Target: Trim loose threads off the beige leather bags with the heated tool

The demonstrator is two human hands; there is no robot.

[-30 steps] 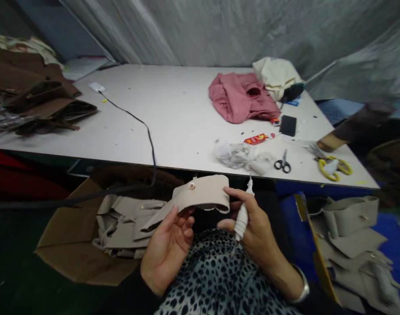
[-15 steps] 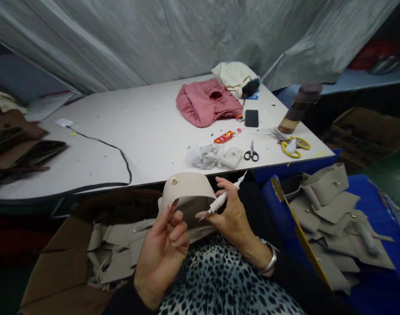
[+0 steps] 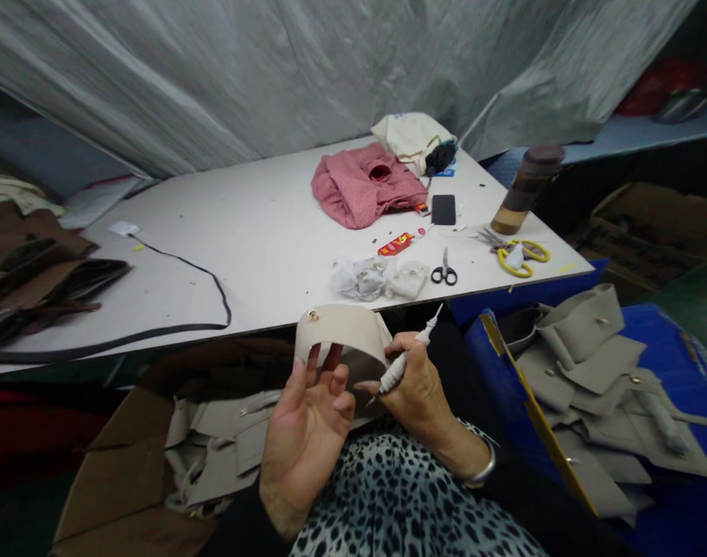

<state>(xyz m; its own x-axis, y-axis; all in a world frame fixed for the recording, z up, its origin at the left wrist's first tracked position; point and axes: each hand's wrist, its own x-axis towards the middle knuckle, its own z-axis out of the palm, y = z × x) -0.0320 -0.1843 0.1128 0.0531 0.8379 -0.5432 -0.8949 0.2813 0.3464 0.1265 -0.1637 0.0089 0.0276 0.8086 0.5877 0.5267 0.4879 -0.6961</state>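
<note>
A beige leather-like bag piece with a small gold-coloured metal fitting curves over my lap at the table's front edge. My left hand grips its left rim, the thumb in front and some fingers reaching inside the opening. In my right hand is a white, wrapped, pen-like tool with a thin point at each end; one point slants up to the right, the other down towards the opening. The right fingers lie close to the bag piece's right edge; whether they also pinch it I cannot tell.
Small black scissors, yellow-handled scissors, crumpled clear plastic and a bottle are on the white table. A cardboard box at lower left and a blue-lined box at right hold beige pieces.
The left hand has opened its curled fingers and reached further into the bag piece. Both hands, the piece and the tool have shifted slightly right.
</note>
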